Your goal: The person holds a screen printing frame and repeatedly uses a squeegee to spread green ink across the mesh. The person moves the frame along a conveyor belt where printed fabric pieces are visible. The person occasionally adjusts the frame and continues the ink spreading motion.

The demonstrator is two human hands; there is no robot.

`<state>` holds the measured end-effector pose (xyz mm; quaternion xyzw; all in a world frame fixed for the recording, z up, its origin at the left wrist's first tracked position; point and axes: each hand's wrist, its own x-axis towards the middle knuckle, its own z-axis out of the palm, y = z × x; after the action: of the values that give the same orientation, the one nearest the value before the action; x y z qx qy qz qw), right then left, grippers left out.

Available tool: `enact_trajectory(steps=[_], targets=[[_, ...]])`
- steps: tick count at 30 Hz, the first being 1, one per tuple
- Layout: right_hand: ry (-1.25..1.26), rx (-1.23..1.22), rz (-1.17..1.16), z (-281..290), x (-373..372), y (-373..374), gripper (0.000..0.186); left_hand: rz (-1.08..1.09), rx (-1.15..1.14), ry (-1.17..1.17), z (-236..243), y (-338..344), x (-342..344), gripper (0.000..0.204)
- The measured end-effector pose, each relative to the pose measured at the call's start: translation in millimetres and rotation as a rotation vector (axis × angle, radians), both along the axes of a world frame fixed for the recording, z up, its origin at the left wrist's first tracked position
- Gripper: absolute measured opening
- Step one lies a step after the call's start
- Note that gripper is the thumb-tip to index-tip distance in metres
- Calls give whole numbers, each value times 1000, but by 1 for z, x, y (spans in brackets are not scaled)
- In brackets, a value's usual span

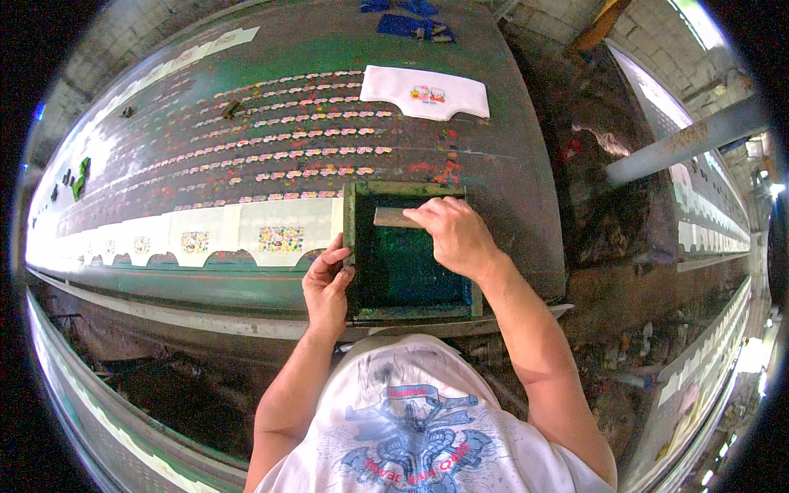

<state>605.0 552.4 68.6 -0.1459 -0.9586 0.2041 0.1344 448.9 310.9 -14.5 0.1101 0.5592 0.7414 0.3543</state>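
Note:
A dark printing screen (408,271) with a worn frame lies at the near edge of the long table. My left hand (327,283) grips the frame's left side, fingers curled over it. Inside the frame, toward its far part, my right hand (444,230) is closed on a flat squeegee (390,215), held crosswise above the dark green mesh. Left of the frame runs a row of pale cut fabric pieces (308,230) with colourful printed patches. A white printed fabric piece (452,99) lies beyond the screen, above rows of small printed motifs on the table.
Blue cloth scraps (403,26) lie at the table's far end, green scraps (78,177) on the left. A metal pipe (674,144) crosses at the right, near a second long table (699,246) with white pieces. A metal rail (238,320) edges the near side.

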Motion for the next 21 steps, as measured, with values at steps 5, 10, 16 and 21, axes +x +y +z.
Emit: enact_trajectory(steps=[5, 10, 16, 21], targets=[[-28, -22, 54, 8, 27, -38, 44, -4, 26, 64, -7, -1, 0, 40], [-26, -32, 68, 17, 57, -76, 42, -18, -10, 117, -3, 4, 4, 44], [-51, -57, 92, 17, 78, -102, 38, -112, -215, 449, 4, 7, 4, 60], [90, -136, -29, 11, 100, -103, 50, -121, -302, 719, 6, 9, 4, 69]])
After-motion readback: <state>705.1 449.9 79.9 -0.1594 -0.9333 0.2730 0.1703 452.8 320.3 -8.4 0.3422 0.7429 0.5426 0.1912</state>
